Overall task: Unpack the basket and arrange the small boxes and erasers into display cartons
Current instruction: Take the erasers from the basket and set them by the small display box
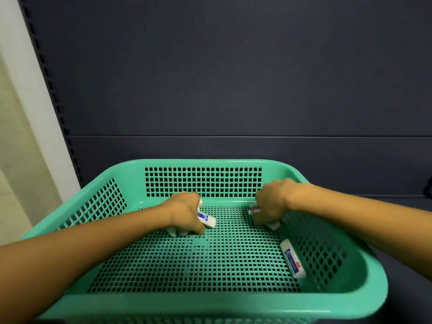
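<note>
A green perforated basket (203, 163) fills the lower half of the view. Both hands are inside it, near the far wall. My left hand (185, 212) is closed around white erasers with blue sleeves (207, 219); one sticks out to the right, and white ends show under the fingers. My right hand (270, 205) is closed on white erasers (274, 225) whose ends show below the fingers, with a blurred small item at its fingertips. One more white eraser with a blue label (292, 258) lies loose on the basket floor by the right wall.
The basket rests on a dark shelf (402, 260) with a dark back panel (233, 78) behind it. A slotted shelf upright (50, 85) runs down the left, with a pale wall (21, 136) beyond. No display cartons are in view.
</note>
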The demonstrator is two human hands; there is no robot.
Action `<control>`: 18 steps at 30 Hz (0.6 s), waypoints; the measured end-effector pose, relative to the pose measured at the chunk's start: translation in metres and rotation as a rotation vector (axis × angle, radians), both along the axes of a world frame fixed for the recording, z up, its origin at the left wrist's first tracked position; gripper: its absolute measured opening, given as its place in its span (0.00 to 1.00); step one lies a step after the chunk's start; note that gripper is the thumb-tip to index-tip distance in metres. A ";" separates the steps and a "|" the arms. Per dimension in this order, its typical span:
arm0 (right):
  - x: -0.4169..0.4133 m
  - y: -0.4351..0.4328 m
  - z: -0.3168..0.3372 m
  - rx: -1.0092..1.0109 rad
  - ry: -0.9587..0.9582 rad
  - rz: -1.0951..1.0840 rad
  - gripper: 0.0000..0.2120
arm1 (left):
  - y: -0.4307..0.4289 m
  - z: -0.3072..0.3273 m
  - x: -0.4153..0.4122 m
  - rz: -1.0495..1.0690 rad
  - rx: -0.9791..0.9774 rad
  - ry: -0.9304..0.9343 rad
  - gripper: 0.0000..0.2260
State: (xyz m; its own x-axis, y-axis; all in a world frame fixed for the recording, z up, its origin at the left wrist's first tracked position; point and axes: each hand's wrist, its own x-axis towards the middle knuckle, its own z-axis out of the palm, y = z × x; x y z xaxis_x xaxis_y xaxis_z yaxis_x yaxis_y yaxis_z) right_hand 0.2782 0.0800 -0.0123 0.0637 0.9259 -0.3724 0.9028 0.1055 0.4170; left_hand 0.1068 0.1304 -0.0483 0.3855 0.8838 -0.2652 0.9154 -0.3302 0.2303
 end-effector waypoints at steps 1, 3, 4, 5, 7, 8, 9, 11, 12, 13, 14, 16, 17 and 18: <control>0.003 -0.001 0.004 0.071 0.029 -0.018 0.16 | 0.001 0.000 -0.001 0.001 -0.005 -0.011 0.24; 0.008 -0.001 0.008 0.172 0.059 -0.059 0.16 | 0.002 0.001 -0.002 0.000 -0.019 -0.028 0.22; 0.008 0.000 0.008 0.179 0.057 -0.079 0.16 | 0.002 0.001 -0.002 -0.004 -0.025 -0.036 0.21; 0.007 0.001 0.005 0.162 0.048 -0.096 0.15 | 0.002 0.002 -0.002 -0.011 -0.028 -0.041 0.20; 0.002 0.005 -0.005 0.087 0.015 -0.104 0.14 | 0.002 0.002 -0.002 -0.032 -0.017 -0.037 0.17; 0.000 0.007 -0.010 0.061 0.001 -0.100 0.14 | 0.001 0.003 -0.002 -0.040 -0.007 -0.039 0.15; 0.000 0.009 -0.013 0.045 -0.001 -0.091 0.14 | 0.001 0.004 -0.002 -0.044 0.000 -0.050 0.14; 0.003 0.011 -0.016 0.024 0.009 -0.071 0.14 | 0.000 0.006 -0.001 -0.045 -0.008 -0.088 0.13; 0.005 0.012 -0.016 0.023 0.017 -0.064 0.12 | -0.002 0.008 -0.001 -0.050 -0.015 -0.108 0.12; 0.007 0.013 -0.017 0.028 0.028 -0.058 0.10 | -0.004 0.011 0.000 -0.064 -0.017 -0.124 0.12; 0.009 0.013 -0.017 0.040 0.042 -0.060 0.06 | -0.008 0.014 0.001 -0.091 -0.017 -0.136 0.11; 0.011 0.012 -0.013 0.076 0.112 -0.057 0.04 | -0.016 0.019 0.003 -0.180 -0.043 -0.182 0.09; 0.011 0.011 -0.008 0.114 0.171 -0.053 0.06 | -0.021 0.022 0.005 -0.239 -0.070 -0.215 0.10; 0.013 0.009 0.000 0.165 0.239 -0.052 0.07 | -0.027 0.023 0.009 -0.300 -0.085 -0.237 0.10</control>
